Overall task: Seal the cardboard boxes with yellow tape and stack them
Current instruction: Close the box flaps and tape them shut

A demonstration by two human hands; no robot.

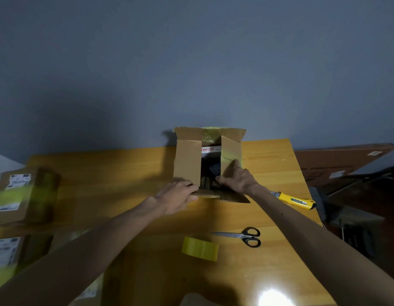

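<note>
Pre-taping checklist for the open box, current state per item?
1. Flaps of the open box closed: not ok, side flaps apart, contents showing.
2. left hand grips the near flap: ok.
3. right hand pinches the right flap: ok.
4. yellow tape roll within reach: ok, lying free on the table.
5. scissors within reach: ok, right of the roll.
6. Contents sit below the flap line: cannot tell.

Our left hand (176, 196) and right hand (239, 180) grip the flaps of the open cardboard box (187, 160) at the far side of the table (125, 173). Nearer us lie a yellow tape roll (200, 248), scissors (243, 236) and a yellow knife (296, 201); taped boxes (26, 195) sit on the left.
</note>
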